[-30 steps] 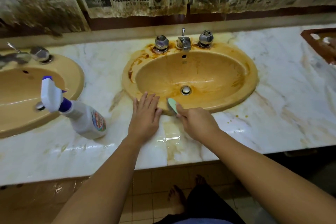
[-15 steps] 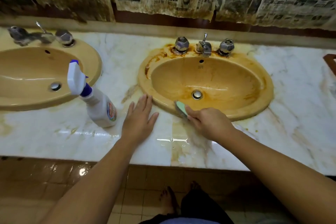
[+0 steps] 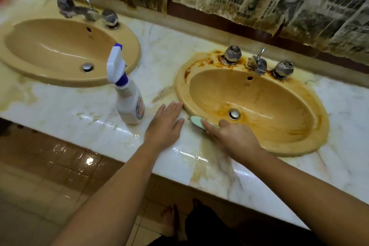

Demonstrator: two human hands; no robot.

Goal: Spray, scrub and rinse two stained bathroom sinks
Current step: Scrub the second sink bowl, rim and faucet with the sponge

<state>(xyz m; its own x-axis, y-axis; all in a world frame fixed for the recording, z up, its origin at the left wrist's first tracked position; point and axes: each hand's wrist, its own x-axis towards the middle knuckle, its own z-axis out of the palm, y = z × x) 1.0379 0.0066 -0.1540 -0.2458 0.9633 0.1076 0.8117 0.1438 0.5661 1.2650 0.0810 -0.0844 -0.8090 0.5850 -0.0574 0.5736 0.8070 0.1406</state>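
Right hand (image 3: 233, 138), centre frame, grip clamped on green brush (image 3: 196, 123). Bristles sit at near rim of stained sink (image 3: 279, 110), right of centre, likely scrubbing rust there. Left hand (image 3: 165, 124) lies flat on wet tabletop (image 3: 69, 106) beside rim, grip apart, probably bracing. Bottle (image 3: 129, 104) upright between sinks, within reach. Other sink (image 3: 50, 50) upper left, looks cleaner.

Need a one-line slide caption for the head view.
Right hand holds green brush on near rim of stained sink; left hand flat on counter.
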